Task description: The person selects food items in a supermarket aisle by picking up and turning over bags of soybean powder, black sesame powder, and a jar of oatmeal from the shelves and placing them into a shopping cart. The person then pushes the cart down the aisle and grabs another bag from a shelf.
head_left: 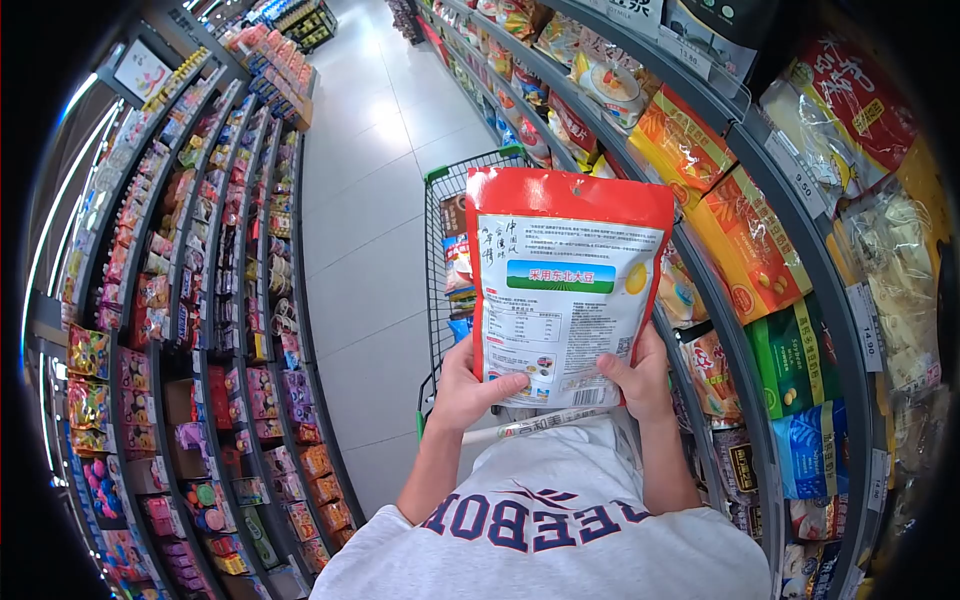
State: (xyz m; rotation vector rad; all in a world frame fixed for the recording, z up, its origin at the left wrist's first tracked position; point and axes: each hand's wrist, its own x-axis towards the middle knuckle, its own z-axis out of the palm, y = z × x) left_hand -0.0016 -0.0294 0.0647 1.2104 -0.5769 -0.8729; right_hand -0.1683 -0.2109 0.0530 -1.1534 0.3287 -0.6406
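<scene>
- Nearest my camera: one grey sweatshirt (pixel 560 565), lettering across the chest.
- One red-and-white package (pixel 560 330), printed face toward me, held in front of one shopping cart (pixel 511 151).
- I see two hands, both occupied: left hand (pixel 468 388) and right hand (pixel 645 382) pinch its lower side edges, thumbs on the near face.
- Package sits between them, long axis top to bottom, its bulk extending above the grip; neither hand clearly nearer.
- Shelf stock: too many to count.

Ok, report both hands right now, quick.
Left hand: holding the red-and-white bag at its lower left, thumb in front.
Right hand: holding the same bag at its lower right, thumb in front.
</scene>
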